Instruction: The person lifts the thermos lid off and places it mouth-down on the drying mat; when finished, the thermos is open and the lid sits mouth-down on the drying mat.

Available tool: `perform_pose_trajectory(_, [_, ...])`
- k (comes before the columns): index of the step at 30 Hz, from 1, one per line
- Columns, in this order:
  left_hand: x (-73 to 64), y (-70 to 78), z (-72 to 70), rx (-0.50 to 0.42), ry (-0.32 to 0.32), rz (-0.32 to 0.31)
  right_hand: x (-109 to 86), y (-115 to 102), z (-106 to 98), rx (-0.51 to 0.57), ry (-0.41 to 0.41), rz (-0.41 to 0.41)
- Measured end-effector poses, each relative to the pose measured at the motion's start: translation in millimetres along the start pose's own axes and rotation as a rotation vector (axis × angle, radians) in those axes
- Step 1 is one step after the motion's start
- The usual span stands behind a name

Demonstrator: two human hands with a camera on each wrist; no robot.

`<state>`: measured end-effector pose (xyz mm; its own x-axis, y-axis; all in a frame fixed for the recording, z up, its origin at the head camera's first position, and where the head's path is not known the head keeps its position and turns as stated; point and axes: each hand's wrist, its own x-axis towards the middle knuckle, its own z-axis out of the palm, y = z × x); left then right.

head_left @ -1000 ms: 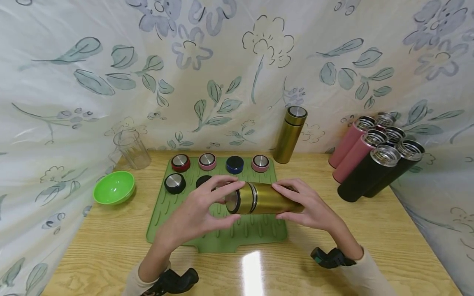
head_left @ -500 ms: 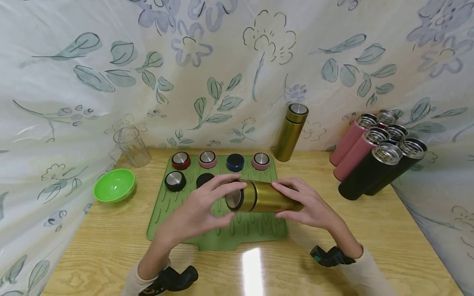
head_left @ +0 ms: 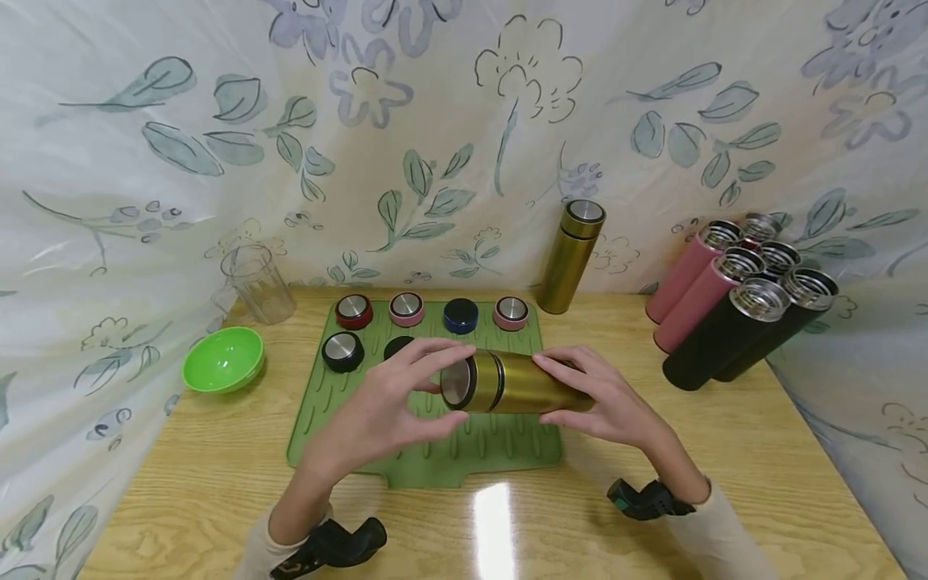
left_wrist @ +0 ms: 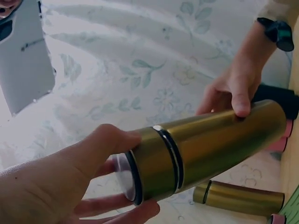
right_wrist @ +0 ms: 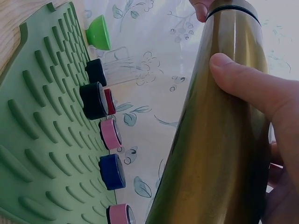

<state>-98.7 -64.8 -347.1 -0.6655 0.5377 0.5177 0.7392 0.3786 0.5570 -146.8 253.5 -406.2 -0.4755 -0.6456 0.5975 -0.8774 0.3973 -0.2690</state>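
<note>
A gold thermos bottle (head_left: 540,385) lies sideways in the air over the green drying mat (head_left: 500,443), its capped end pointing left. My right hand (head_left: 598,391) grips the bottle's body toward its base, thumb on the side facing me in the right wrist view. My left hand (head_left: 380,399) holds the gold lid (head_left: 482,382), thumb and fingers on opposite sides of its rim. Between lid and body (left_wrist: 224,144) runs a dark ring with a thin silver edge, seen in the left wrist view. The silver lid top faces the left palm.
Several loose lids, among them a blue lid (head_left: 460,316) and a red lid (head_left: 354,312), sit on the mat. A second gold thermos (head_left: 571,258) stands behind. Several uncapped bottles, one black (head_left: 718,338), stand right. A green bowl (head_left: 223,361) and a clear jug (head_left: 261,286) are left.
The silver band between lid and body has narrowed to a mostly dark ring. My left fingers have shifted slightly around the lid. The right hand keeps its grip on the bottle.
</note>
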Motion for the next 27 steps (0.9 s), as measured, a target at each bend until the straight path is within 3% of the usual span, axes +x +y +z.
perform_pose_trajectory(3, [0.2, -0.1, -0.5, 0.053, -0.010, -0.020, 0.9, -0.4, 0.0, -0.001, -0.002, 0.005])
perform_pose_trajectory(7, [-0.3, -2.4, -2.2, 0.126, -0.056, 0.040, 1.3, -0.7, 0.1, -0.009, -0.009, -0.001])
perform_pose_trajectory(10, [-1.1, -3.4, -3.0, 0.101, -0.040, 0.073, 0.9, -0.7, 0.5, -0.016, -0.017, -0.005])
perform_pose_trajectory(14, [-1.3, -3.1, -1.9, 0.097, -0.010, 0.044, -0.2, 0.0, 0.8, -0.019, -0.025, -0.002])
perform_pose_trajectory(17, [-1.7, -3.2, -2.1, 0.136, -0.059, 0.028, -0.9, 0.7, 0.8, -0.013, -0.027, 0.000])
perform_pose_trajectory(20, [-2.0, -4.0, -3.8, 0.172, -0.094, 0.058, -1.1, 1.3, 0.7, -0.009, -0.026, -0.010])
perform_pose_trajectory(27, [-0.8, -4.4, -1.7, 0.135, 0.005, 0.059, -0.8, 0.8, 0.3, 0.025, -0.012, -0.005])
